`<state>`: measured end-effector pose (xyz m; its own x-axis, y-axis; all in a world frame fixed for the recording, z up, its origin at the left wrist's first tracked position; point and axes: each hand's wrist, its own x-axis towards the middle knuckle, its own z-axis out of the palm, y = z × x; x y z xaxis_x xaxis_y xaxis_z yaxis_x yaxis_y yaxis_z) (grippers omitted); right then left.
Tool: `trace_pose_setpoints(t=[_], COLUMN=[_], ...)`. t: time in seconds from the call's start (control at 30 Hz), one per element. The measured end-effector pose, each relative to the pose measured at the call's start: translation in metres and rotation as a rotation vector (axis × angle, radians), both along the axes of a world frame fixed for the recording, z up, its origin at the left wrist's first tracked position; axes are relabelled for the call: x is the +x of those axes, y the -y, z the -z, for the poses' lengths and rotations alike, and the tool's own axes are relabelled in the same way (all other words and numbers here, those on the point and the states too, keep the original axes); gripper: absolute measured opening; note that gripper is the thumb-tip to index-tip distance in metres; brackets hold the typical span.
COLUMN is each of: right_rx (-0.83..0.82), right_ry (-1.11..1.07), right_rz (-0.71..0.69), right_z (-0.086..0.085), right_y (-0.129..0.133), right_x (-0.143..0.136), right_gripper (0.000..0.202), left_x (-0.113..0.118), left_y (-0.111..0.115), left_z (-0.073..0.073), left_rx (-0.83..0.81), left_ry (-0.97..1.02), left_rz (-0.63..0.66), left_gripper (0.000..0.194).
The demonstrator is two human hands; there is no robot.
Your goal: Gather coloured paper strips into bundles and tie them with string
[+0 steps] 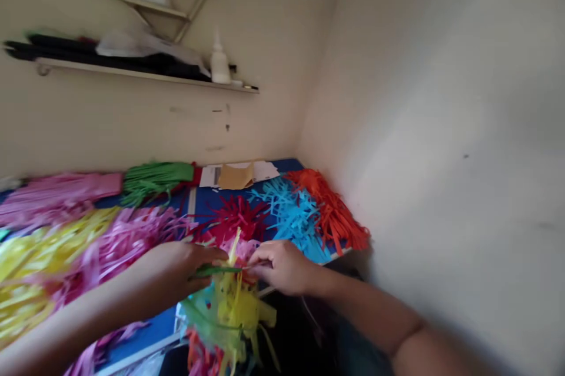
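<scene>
My left hand is closed at the top of a hanging garland of coloured fringe, yellow, pale green, blue and orange. A green strip sticks out from under its fingers toward the right hand. Facing it, my right hand pinches at the strip's end, with thumb and forefinger together; exactly what lies between them is too small to make out. Pink fringe and a yellow strip rise just behind the fingers. The garland hangs over the table's front edge, its lower part partly in shadow.
On the blue table lie yellow fringe, pink fringe, green fringe, dark red fringe, light blue fringe and orange-red fringe. Papers lie behind. A shelf holds a white bottle.
</scene>
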<state>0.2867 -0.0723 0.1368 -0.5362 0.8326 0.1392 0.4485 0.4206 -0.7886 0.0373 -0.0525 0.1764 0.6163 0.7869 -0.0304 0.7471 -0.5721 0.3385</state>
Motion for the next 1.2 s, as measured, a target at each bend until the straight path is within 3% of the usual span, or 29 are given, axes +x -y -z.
trace_pose_setpoints(t=[0.1,0.2,0.3,0.4,0.47,0.53,0.6,0.7,0.8,0.9,0.97,1.07,1.2], right_rx=[0.119,0.132,0.15,0.098,0.124,0.193,0.268,0.299,0.33,0.406,0.418,0.47,0.635], right_ry=[0.033,-0.024,-0.016,-0.048,-0.067,-0.053,-0.029,-0.048,-0.046,0.017,0.057,0.107,0.184], right_rz=[-0.105,-0.018,0.133,0.096,0.055,0.055,0.075,0.048,0.084,0.099,0.008,-0.04,0.201], right_z=[-0.028,-0.046,-0.059,-0.071,-0.079,-0.089,-0.102,-0.127,-0.147,-0.152,-0.151,-0.157,-0.197], right_y=[-0.009,-0.022,-0.037,-0.044,-0.044,-0.041,-0.039,-0.04,-0.044,-0.046,-0.045,-0.04,-0.025], right_x=[-0.007,-0.017,-0.024,-0.028,-0.029,-0.026,-0.019,-0.007,-0.001,-0.007,-0.012,-0.009,0.037], right_gripper=[0.01,0.014,0.017,0.018,0.018,0.017,0.017,0.021,0.024,0.02,0.02,0.021,0.022], left_x=[-0.033,-0.042,-0.021,0.016,0.036,0.04,0.027,-0.011,-0.032,-0.011,0.017,0.055,0.07], left_y=[-0.013,-0.018,0.001,0.026,0.03,0.02,-0.001,-0.036,-0.051,-0.038,-0.022,-0.008,-0.014], left_z=[-0.012,-0.025,-0.024,-0.006,0.005,0.009,0.003,-0.016,-0.034,-0.041,-0.041,-0.039,-0.026], left_rx=[0.169,0.544,0.889,1.01,0.886,0.678,0.468,0.205,0.243,0.436,0.46,0.342,0.111], left_ry=[-0.058,0.018,0.209,0.437,0.434,0.43,0.452,0.412,0.362,0.433,0.581,0.777,0.759], left_rz=[-0.147,-0.334,-0.395,-0.331,-0.318,-0.332,-0.271,-0.083,-0.138,-0.222,-0.157,-0.142,-0.076], left_gripper=[0.033,0.041,0.039,0.023,0.027,0.03,0.034,0.037,0.038,0.049,0.054,0.04,0.043])
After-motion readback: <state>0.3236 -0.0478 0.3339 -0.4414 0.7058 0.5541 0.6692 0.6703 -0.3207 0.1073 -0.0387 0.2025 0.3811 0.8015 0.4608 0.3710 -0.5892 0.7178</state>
